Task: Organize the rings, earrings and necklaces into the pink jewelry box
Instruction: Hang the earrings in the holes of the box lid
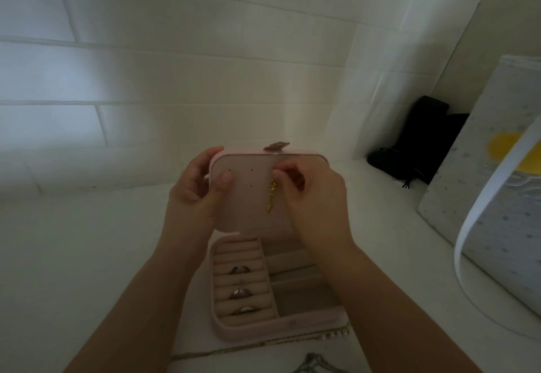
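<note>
My left hand [196, 188] grips the raised lid [248, 197] of the pink jewelry box [263, 328], thumb on the panel. My right hand [310, 191] pinches the gold earring [271, 197] against the lid panel. Rings [241, 292] sit in the left slots; box on the counter.

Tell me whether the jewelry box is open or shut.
Open: the jewelry box has its lid raised, showing rings in the slots.
</note>
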Available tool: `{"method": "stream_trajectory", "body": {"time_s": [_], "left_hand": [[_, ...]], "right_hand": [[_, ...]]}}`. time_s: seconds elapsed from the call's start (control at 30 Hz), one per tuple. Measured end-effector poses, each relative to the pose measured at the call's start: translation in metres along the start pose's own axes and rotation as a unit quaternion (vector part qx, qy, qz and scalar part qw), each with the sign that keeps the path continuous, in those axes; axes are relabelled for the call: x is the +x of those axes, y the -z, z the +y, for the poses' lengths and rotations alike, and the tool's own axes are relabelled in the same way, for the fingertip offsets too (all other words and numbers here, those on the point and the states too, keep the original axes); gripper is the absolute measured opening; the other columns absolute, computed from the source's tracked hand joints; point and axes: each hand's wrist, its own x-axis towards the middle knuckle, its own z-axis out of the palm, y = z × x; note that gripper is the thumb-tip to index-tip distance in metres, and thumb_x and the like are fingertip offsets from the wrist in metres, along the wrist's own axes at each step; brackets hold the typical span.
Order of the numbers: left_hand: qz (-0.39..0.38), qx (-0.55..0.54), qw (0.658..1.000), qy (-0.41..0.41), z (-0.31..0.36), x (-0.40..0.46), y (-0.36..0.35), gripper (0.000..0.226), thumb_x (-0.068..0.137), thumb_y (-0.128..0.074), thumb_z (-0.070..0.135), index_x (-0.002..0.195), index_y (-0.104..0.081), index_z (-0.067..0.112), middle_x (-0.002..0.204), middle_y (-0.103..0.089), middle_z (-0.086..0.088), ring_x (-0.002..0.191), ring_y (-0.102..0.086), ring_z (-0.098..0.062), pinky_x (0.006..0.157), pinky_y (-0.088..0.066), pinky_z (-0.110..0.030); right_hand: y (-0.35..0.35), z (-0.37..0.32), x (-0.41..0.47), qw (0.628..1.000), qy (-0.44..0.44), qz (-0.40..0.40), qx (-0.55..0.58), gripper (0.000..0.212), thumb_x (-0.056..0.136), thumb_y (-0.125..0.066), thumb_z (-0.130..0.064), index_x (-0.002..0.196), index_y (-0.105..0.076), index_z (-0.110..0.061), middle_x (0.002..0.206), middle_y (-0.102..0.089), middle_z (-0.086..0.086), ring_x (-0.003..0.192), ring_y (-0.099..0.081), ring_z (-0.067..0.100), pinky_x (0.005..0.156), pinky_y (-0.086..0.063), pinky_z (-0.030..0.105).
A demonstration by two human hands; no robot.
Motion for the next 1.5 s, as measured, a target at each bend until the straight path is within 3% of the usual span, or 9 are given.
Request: {"method": "stream_trajectory", "body": {"time_s": [0.17,0.33,0.5,0.7,0.83,0.97,1.13,1.3,1.5], "left_hand": [[0.002,0.002,1.0,-0.009,-0.002,0.001,0.0,0.03,0.079,-0.064,0.021,0.105,-0.058,0.034,0.085,-0.071,0.022,0.078,-0.062,0.005,0.063,-0.051,-0.012],[-0.005,0.004,1.0,-0.018,-0.004,0.002,0.002,0.027,0.08,-0.059,0.025,0.104,-0.059,0.036,0.087,-0.07,0.023,0.079,-0.061,0.005,0.065,-0.052,-0.013],[0.007,0.0,1.0,-0.023,-0.005,0.002,-0.001,0.028,0.088,-0.054,0.01,0.104,-0.057,0.034,0.085,-0.069,0.024,0.078,-0.061,0.007,0.064,-0.052,-0.011],[-0.001,-0.013,1.0,-0.02,-0.005,0.002,0.0,0.026,0.084,-0.058,0.017,0.102,-0.06,0.036,0.088,-0.069,0.023,0.08,-0.06,0.004,0.067,-0.053,-0.014],[0.0,-0.024,0.999,-0.02,-0.004,0.002,-0.001,0.028,0.079,-0.058,0.02,0.102,-0.06,0.035,0.088,-0.069,0.023,0.081,-0.06,0.004,0.068,-0.052,-0.013],[0.001,-0.03,0.999,-0.018,-0.004,0.0,-0.001,0.026,0.085,-0.058,0.015,0.103,-0.06,0.034,0.094,-0.068,0.019,0.084,-0.06,0.0,0.068,-0.052,-0.015],[0.006,-0.035,0.999,-0.013,-0.001,-0.001,-0.003,0.027,0.086,-0.057,0.012,0.103,-0.059,0.033,0.102,-0.063,0.013,0.084,-0.059,0.0,0.068,-0.052,-0.015],[0.017,-0.035,0.999,-0.01,-0.001,-0.001,-0.005,0.029,0.089,-0.053,0.007,0.102,-0.058,0.033,0.099,-0.063,0.013,0.079,-0.059,0.003,0.063,-0.051,-0.013],[0.003,-0.029,1.0,-0.007,-0.002,0.0,-0.002,0.026,0.079,-0.059,0.022,0.1,-0.06,0.036,0.089,-0.069,0.021,0.08,-0.06,0.003,0.063,-0.051,-0.014]], "right_hand": [[0.037,0.007,-0.004,0.999,0.011,-0.046,0.022,0.018,0.086,-0.058,-0.024,0.101,-0.068,-0.027,0.084,-0.065,-0.017,0.077,-0.059,-0.002,0.076,-0.047,0.011],[0.1,0.039,-0.024,0.984,-0.056,-0.168,-0.002,0.013,0.082,-0.06,-0.029,0.076,-0.065,-0.041,0.066,-0.067,-0.01,0.061,-0.063,0.006,0.063,-0.051,0.016],[0.12,0.065,-0.051,0.893,-0.109,-0.41,-0.149,0.007,0.08,-0.065,-0.031,0.084,-0.071,-0.031,0.076,-0.066,-0.011,0.069,-0.061,0.004,0.064,-0.048,0.015],[0.123,0.066,-0.061,0.854,-0.166,-0.472,-0.141,0.027,0.071,-0.073,-0.043,0.094,-0.062,-0.036,0.082,-0.061,-0.01,0.077,-0.059,0.007,0.075,-0.05,0.026],[0.116,0.062,-0.064,0.866,-0.141,-0.461,-0.135,0.012,0.077,-0.07,-0.031,0.082,-0.06,-0.031,0.08,-0.056,-0.01,0.067,-0.049,0.003,0.065,-0.041,0.016],[0.112,0.059,-0.067,0.88,-0.11,-0.439,-0.145,0.015,0.081,-0.064,-0.029,0.073,-0.052,-0.034,0.084,-0.051,-0.013,0.07,-0.049,0.0,0.063,-0.039,0.011],[0.111,0.064,-0.067,0.922,-0.156,-0.352,-0.045,0.014,0.076,-0.07,-0.017,0.068,-0.064,-0.026,0.07,-0.068,-0.007,0.059,-0.06,-0.003,0.06,-0.049,0.012],[0.111,0.064,-0.06,0.945,-0.178,-0.273,0.019,0.015,0.075,-0.071,-0.007,0.07,-0.072,-0.022,0.069,-0.073,0.005,0.06,-0.067,0.01,0.066,-0.056,0.022],[0.104,0.05,-0.045,0.96,-0.101,-0.26,-0.003,0.038,0.086,-0.057,-0.005,0.073,-0.063,-0.041,0.058,-0.064,-0.016,0.058,-0.057,-0.003,0.062,-0.047,0.01]]}}
